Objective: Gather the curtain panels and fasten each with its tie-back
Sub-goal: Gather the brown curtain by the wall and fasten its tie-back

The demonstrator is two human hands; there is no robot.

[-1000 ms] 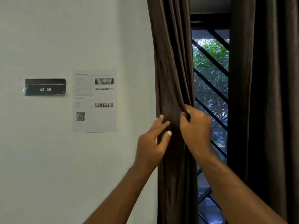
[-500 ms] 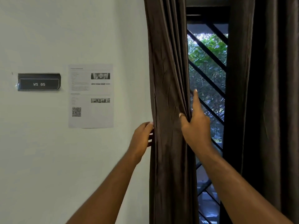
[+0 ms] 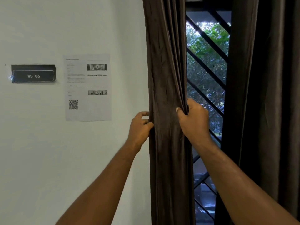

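Beside the white wall (image 3: 48,151), left hand (image 3: 139,127) and right hand (image 3: 193,122) each keep a tight grip on the brown curtain panel (image 3: 165,70), bunching it for tying.

The left curtain panel (image 3: 165,62), dark brown and creased, is hanging beside the wall (image 3: 65,159), bunching into narrow vertical folds. The left hand (image 3: 139,127) is curling its fingers round the panel's wall-side edge, while the right hand (image 3: 194,120) is gripping the pleats at its other edge. The right curtain panel (image 3: 267,95) is hanging loose, apart from the first.
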